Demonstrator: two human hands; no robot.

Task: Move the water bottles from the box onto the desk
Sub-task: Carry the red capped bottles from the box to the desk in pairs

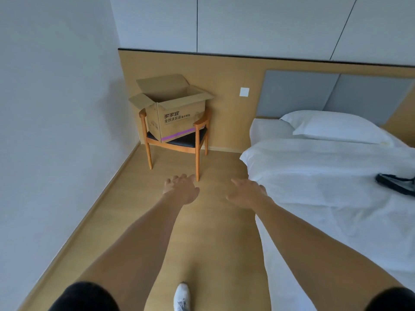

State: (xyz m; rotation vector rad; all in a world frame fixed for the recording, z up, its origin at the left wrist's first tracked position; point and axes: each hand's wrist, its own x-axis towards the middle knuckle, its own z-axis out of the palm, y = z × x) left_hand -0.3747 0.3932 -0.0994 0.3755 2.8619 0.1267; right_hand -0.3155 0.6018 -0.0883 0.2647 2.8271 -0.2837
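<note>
Pale wood flooring (213,232) runs between a white wall on the left and a bed (325,187) with white sheets on the right, as the head camera sees it. At the far end, in the corner against a wood-panelled wall, a wooden chair (197,153) with a dark seat carries an open cardboard box (179,117). Its four flaps are folded outward, and its inside cannot be seen from here, so no water bottles show. Dark Chinese characters are printed on the box front, reading roughly 全效洗衣液 under a larger brand line, with a purple band along the bottom edge.

A white wall switch (244,92) sits right of the box, beside a grey padded headboard (332,95). A white pillow (332,126) lies at the bed's head, and a dark item (397,182) rests on the sheets at the right edge.

Both bare arms reach forward over the floor. The left hand (182,189) and right hand (246,194) have loosely spread fingers and hold nothing, well short of the chair. A white shoe (182,296) shows at the bottom.
</note>
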